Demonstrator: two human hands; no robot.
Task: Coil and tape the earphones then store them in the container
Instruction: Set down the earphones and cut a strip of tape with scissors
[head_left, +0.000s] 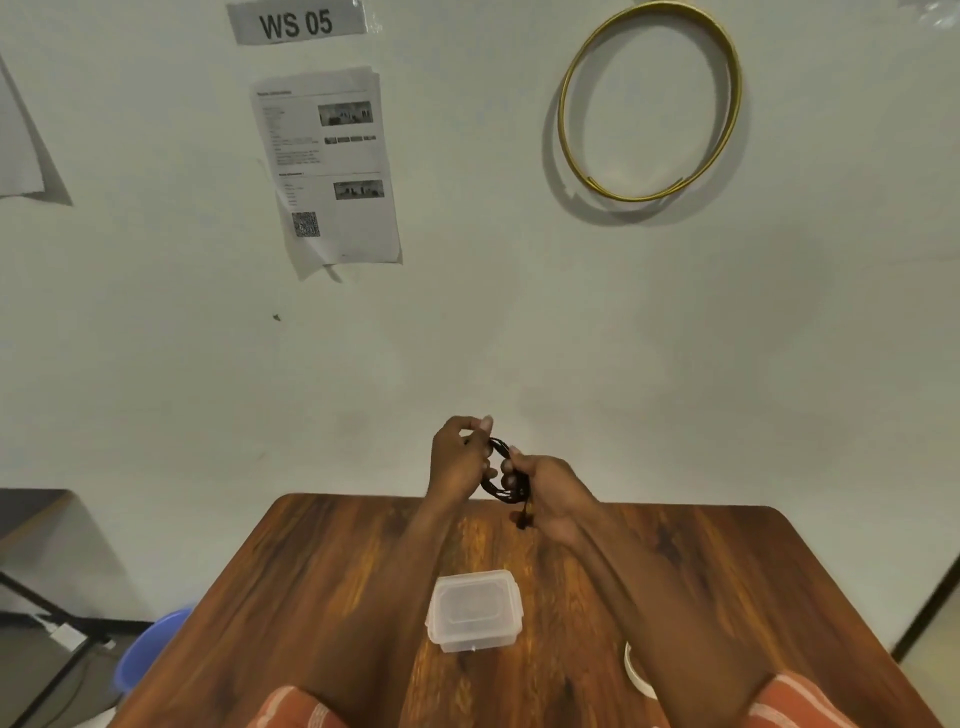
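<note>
Black earphones (503, 470), wound into a small coil, are held up above the far edge of the wooden table (311, 597). My left hand (460, 460) pinches the coil's upper left side. My right hand (550, 493) grips its lower right side, and a short end of cable hangs down beneath it. A clear plastic container (474, 609) with its lid on sits on the table nearer to me, between my forearms. A white tape roll (635, 670) is partly hidden behind my right forearm.
A white wall stands right behind the table, with papers (327, 166) and a gold hoop (649, 101) hung on it. A blue bucket (150, 649) sits on the floor to the left, beside a dark table's frame.
</note>
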